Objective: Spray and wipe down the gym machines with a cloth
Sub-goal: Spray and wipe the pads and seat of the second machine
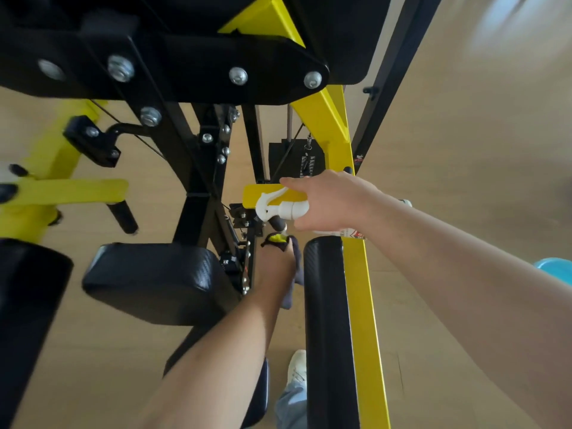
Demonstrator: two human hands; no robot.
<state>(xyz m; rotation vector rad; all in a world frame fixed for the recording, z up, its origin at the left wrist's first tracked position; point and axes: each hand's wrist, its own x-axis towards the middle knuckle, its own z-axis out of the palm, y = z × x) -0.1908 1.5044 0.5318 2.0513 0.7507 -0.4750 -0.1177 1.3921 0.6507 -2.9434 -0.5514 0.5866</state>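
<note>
My left hand is clenched round the dark cloth, bunched at the fingertips with a tail hanging past the wrist. Something small and yellow peeks out of the bunch; I cannot tell what it is. The cloth is soft and limp, so I judge it best kept wadded in the palm, or the tail may snag on bolts.

Just above, my right hand grasps the white bottle at its neck, spray head pointing left. It looks like light, stiff plastic, possibly slick if wet; the neck is the place to hold it.

Beside the left hand stands a black roller against the yellow frame, with a seat pad opposite.
</note>
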